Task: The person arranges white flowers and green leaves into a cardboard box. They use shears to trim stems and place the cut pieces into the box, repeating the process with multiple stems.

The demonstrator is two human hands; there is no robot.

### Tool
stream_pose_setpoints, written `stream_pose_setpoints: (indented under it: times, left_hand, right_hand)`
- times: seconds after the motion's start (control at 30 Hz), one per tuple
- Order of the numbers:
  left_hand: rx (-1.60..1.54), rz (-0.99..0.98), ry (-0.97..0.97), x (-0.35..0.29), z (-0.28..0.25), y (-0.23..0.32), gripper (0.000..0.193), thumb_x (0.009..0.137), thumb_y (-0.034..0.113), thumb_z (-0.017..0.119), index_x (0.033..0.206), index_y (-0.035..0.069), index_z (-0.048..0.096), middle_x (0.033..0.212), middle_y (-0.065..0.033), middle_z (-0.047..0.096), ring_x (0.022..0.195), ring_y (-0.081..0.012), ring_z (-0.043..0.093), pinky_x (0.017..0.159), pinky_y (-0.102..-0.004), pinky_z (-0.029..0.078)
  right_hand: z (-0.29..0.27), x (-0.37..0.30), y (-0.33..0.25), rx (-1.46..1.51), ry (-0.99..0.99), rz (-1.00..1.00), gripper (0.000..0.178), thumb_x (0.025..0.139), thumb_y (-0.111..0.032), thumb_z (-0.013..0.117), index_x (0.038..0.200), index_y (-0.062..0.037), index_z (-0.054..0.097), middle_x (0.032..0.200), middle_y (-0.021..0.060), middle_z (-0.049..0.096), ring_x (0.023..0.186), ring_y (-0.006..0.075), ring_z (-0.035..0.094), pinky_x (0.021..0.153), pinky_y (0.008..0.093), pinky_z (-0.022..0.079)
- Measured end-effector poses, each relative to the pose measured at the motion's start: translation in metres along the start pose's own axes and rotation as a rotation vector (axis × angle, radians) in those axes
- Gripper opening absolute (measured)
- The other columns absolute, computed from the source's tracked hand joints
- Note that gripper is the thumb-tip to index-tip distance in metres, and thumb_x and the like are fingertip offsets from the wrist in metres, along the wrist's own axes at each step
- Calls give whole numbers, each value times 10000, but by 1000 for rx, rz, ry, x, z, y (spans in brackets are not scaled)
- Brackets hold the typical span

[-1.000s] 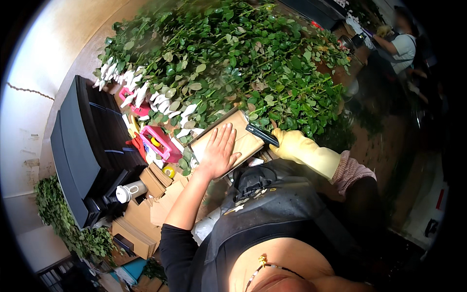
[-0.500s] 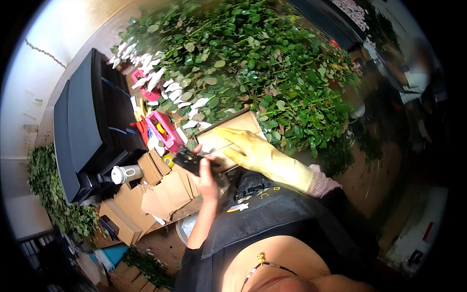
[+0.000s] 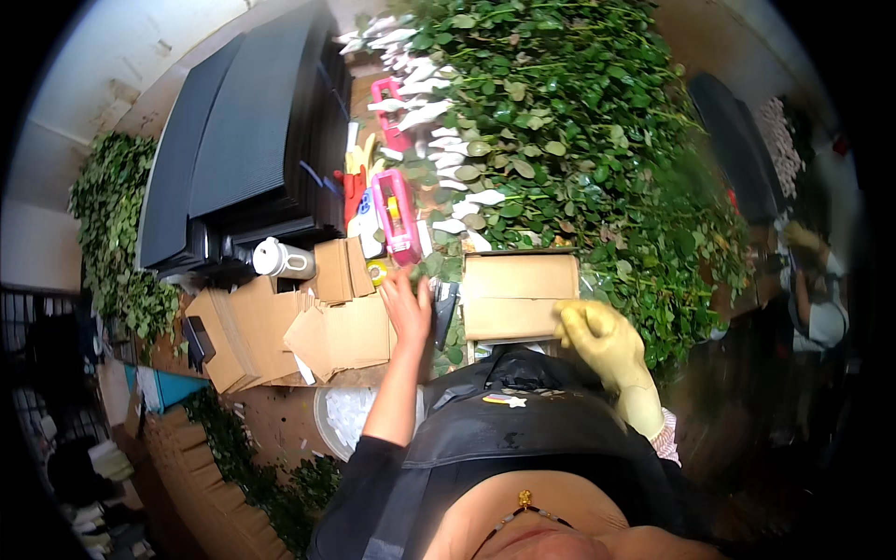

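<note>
My left hand (image 3: 407, 306) is bare, with its fingers stretched out over the table and nothing held in them. Close by its fingertips is a yellow tape roll (image 3: 376, 273). A black oblong object (image 3: 446, 314) lies just right of the hand; its kind is unclear. In front of my body sits a shallow dark-rimmed tray lined with brown cardboard (image 3: 519, 297). My right hand (image 3: 602, 341) wears a long yellow rubber glove. Its fingers are curled at the right edge of the tray, and whatever may be inside them is hidden.
Leafy green stems (image 3: 569, 131) with white-wrapped heads (image 3: 448, 168) cover the table's far side. Pink tape dispensers (image 3: 399, 219), a white mug (image 3: 283, 259), flat cardboard pieces (image 3: 341, 336) and stacked black corrugated sheets (image 3: 257, 121) stand left. A co-worker's arm (image 3: 807, 241) shows far right.
My left hand has let go of the black object, which now lies on the table. The gloved right hand has drawn back from over the tray and curled its fingers. The view has turned.
</note>
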State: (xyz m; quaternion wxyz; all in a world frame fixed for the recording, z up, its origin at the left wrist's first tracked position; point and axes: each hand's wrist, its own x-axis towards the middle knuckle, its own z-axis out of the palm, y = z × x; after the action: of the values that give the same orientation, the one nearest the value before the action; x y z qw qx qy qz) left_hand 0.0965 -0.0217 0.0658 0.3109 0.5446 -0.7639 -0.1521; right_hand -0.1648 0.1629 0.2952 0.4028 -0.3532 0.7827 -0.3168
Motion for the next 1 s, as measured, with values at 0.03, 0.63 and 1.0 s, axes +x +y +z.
stream_pose_setpoints:
  times: [0.03, 0.63, 1.0]
  left_hand:
    - [-123, -34, 133, 24, 4, -7, 389, 953, 225, 728, 1253, 7, 607, 1133, -202, 544, 1065, -390, 557, 958, -490, 436]
    - [170, -172, -293, 68, 3, -37, 341, 1029, 358, 573, 1009, 48, 714, 870, -257, 727, 853, -464, 708, 774, -578, 542]
    - [-389, -382, -677, 58, -22, -7, 383, 1016, 356, 636, 933, 0, 753, 792, -141, 739, 776, -217, 695, 771, -369, 529]
  right_hand:
    - [6, 1, -10, 83, -68, 102, 324, 1020, -375, 658, 1100, -79, 764, 848, 46, 767, 719, 128, 707, 705, 285, 562]
    - [12, -10, -2, -232, 1, -230, 254, 985, -328, 693, 1026, -87, 764, 935, 85, 772, 885, 278, 733, 768, 375, 573]
    - [0, -30, -10, -73, -2, -21, 313, 998, -356, 665, 1079, -69, 761, 930, 86, 769, 843, 234, 735, 794, 351, 569]
